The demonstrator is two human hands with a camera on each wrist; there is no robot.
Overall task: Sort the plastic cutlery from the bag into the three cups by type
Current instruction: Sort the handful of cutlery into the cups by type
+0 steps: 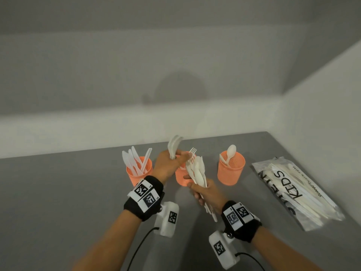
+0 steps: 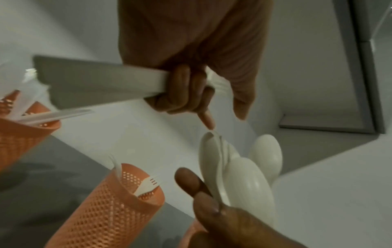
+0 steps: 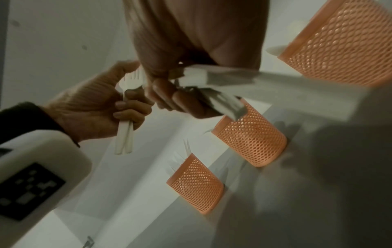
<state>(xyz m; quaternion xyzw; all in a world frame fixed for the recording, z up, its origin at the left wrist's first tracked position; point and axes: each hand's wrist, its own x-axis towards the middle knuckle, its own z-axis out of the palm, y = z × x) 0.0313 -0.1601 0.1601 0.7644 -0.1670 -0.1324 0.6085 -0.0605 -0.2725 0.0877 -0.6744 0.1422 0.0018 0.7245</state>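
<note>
Three orange mesh cups stand in a row on the grey table. The left cup (image 1: pixel 139 171) holds knives, the middle cup (image 1: pixel 182 178) forks, the right cup (image 1: pixel 231 167) spoons. My left hand (image 1: pixel 175 159) hovers over the middle cup and grips two white forks (image 3: pixel 127 117) by their handles, heads raised. My right hand (image 1: pixel 199 190), just in front of that cup, grips a mixed bundle of white cutlery (image 1: pixel 197 169); spoon bowls (image 2: pixel 244 176) stick out of it. The clear bag (image 1: pixel 297 190) with more cutlery lies flat at the right.
A pale wall runs close behind the cups and along the right side past the bag. Bare grey tabletop (image 1: pixel 58 192) stretches to the left and in front of the cups. Black cables trail from the wrist cameras near the front edge.
</note>
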